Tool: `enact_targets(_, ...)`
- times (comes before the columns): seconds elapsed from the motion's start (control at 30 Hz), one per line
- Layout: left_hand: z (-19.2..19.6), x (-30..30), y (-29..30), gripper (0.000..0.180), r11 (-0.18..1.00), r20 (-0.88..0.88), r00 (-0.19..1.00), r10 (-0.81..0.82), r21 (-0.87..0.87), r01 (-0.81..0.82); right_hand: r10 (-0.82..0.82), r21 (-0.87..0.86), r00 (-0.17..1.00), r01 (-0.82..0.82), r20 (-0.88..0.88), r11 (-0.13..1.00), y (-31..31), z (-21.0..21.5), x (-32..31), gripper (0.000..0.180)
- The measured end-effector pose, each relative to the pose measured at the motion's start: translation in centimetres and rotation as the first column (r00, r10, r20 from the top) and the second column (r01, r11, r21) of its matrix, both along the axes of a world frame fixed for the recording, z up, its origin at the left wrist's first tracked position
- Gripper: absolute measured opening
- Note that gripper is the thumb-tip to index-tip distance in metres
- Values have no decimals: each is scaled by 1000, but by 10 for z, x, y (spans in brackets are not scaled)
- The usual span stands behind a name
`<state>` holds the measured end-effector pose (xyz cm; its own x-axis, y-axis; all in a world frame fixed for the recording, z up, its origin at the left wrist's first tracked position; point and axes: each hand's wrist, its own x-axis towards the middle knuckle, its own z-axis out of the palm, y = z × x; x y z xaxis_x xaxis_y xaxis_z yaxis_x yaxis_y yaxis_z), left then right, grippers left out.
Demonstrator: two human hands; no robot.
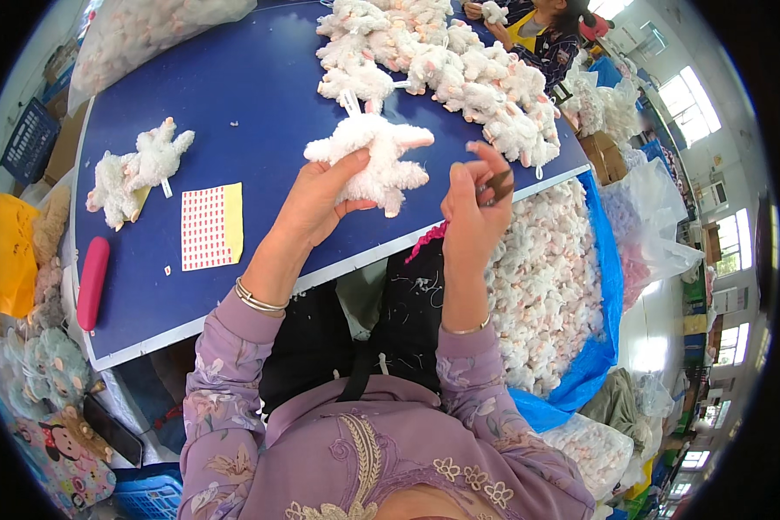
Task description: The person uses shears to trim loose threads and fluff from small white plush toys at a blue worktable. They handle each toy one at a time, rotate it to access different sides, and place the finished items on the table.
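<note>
L hand (314, 198) part-closed, pinching wht plush (373, 152); R hand (478, 201) half-curled nearby.

Lilac top (407, 433), floral-print sleeves (225, 403); pale-gold embroidery (368, 464), 3 outlined flowers (474, 477). Left wrist (273, 270): metallic bangles (258, 298). Right wrist (465, 308): 1 thin bangle (469, 330). Black trousers (308, 351), pale threads (422, 283).

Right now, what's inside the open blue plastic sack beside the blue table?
A heap of small fluffy white plush toys with pinkish parts lies in the sack. Only the top layer shows; anything deeper is covered and can't be seen.
</note>
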<state>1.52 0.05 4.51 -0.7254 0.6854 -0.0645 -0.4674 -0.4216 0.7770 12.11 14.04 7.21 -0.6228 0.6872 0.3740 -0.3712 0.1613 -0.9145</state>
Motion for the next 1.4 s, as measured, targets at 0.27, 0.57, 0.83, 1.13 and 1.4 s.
enact_targets(0.27,0,1,4,39,993,38,992,118,4,-118,308,-139,925,-282,221,949,-40,-5,3,14)
enact_targets(0.57,0,1,1,41,993,11,994,110,-34,-110,268,-50,927,-264,262,963,-37,-9,-9,14)
enact_targets(0.83,-2,1,3,41,993,-3,994,110,-41,-110,218,-18,940,-222,261,975,-36,-15,-17,14)
enact_targets(1.13,-2,2,3,43,988,-16,990,138,-70,-139,168,-24,954,-167,250,986,-41,-20,-25,10)
enact_targets(1.4,-4,2,4,42,992,-26,994,107,-63,-108,124,58,945,-148,304,987,-35,-17,-24,7)
